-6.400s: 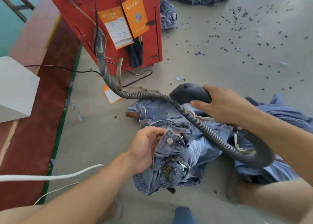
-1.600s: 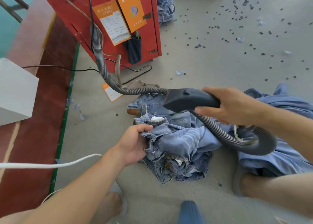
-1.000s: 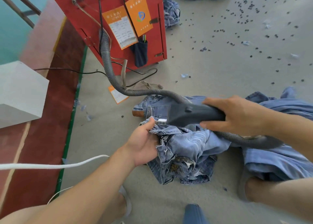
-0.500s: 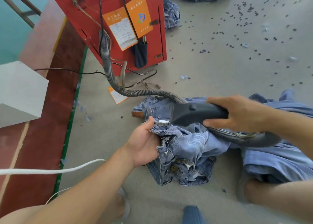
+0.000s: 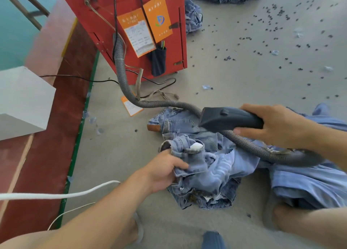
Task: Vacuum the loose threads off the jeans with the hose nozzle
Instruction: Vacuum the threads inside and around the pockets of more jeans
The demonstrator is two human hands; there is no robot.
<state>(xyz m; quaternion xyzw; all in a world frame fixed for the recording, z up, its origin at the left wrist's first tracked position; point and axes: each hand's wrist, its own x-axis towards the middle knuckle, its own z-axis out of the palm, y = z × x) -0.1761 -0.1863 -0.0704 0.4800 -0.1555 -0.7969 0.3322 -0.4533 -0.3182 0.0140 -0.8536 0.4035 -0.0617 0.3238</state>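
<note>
Head view: jeans [image 5: 212, 166] are bunched in the left hand [image 5: 165, 170]; nozzle [image 5: 229, 119] (gripped by the right hand [image 5: 277, 125]) should be skimmed flat along stretched denim.

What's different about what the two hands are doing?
The left hand grips a bunched fold of the jeans, low by the floor; the right hand holds the dark nozzle above the denim. The left reaches in from lower left, the right from the right. Both are bare and curled around something.
</note>
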